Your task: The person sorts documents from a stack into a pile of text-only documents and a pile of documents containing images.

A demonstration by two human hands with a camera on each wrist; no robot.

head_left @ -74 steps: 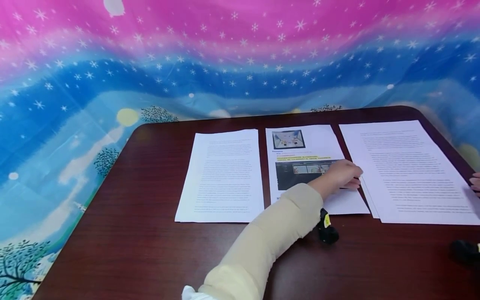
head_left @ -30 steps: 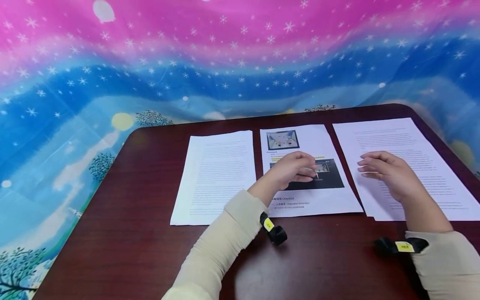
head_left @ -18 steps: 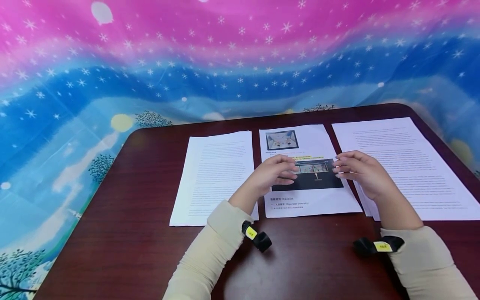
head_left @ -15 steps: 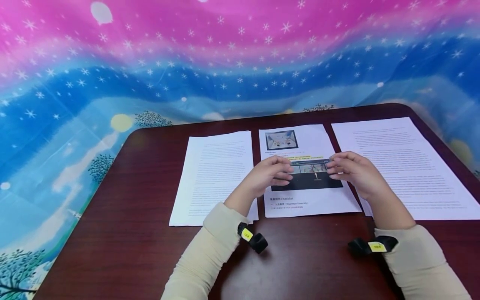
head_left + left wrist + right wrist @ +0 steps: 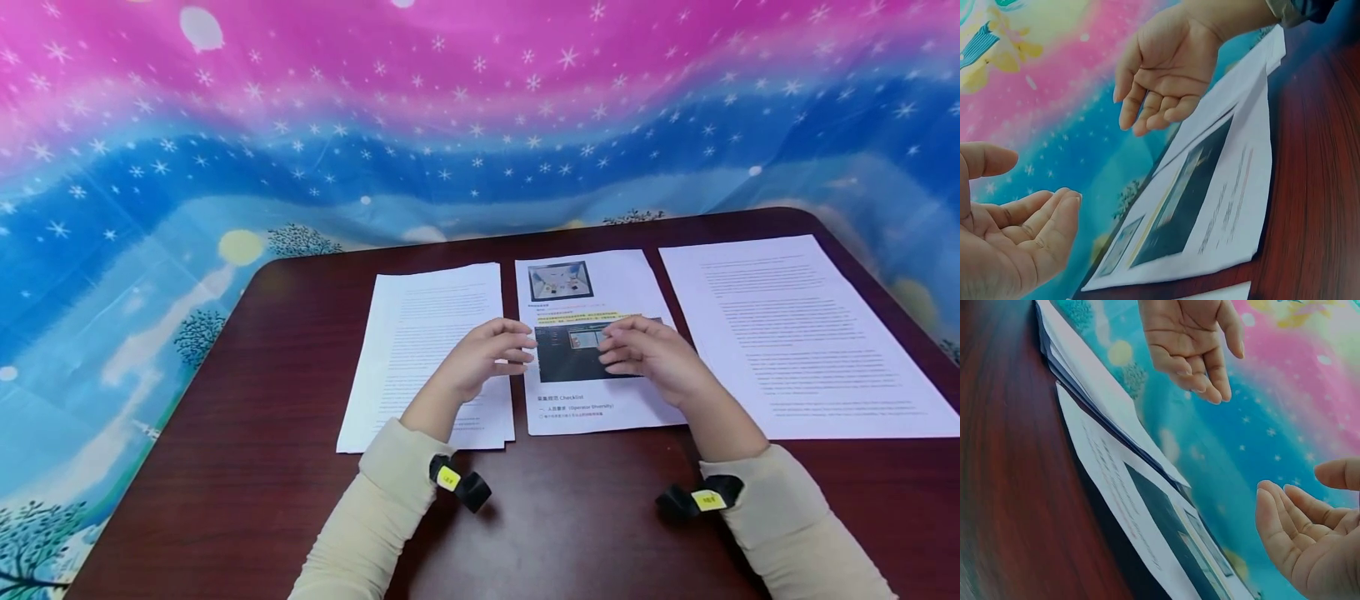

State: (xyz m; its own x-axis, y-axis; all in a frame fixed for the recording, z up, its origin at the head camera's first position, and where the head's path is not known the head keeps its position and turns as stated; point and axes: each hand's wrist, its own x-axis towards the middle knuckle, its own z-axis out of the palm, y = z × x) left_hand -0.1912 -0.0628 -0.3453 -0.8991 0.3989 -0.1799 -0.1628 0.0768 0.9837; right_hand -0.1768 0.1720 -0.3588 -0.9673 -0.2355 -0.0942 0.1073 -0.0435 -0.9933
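Observation:
Three lots of printed paper lie in a row on the table. My left hand (image 5: 480, 358) hovers near the right edge of the left paper stack (image 5: 420, 358), fingers loosely bent and holding nothing. Over the middle sheet (image 5: 630, 275), which bears pictures and yellow-highlighted text, my right hand (image 5: 660, 362) hangs with relaxed fingers, also holding nothing. To its right lies the right paper stack (image 5: 795, 333), covered in text lines. Both wrist views show the palms facing each other, apart, with air between: left palm (image 5: 1016, 250) and right palm (image 5: 1175, 59) in the left wrist view.
The dark red-brown wooden table (image 5: 247, 433) has rounded far corners. Behind it hangs a pink and blue snowflake-patterned cloth (image 5: 450, 142). Each wrist wears a black strap with a yellow label, such as the left strap (image 5: 471, 490).
My left hand has moved left from the middle sheet's right edge to the left stack. My right hand has come in from the right edge to above the middle sheet. The papers stay in place.

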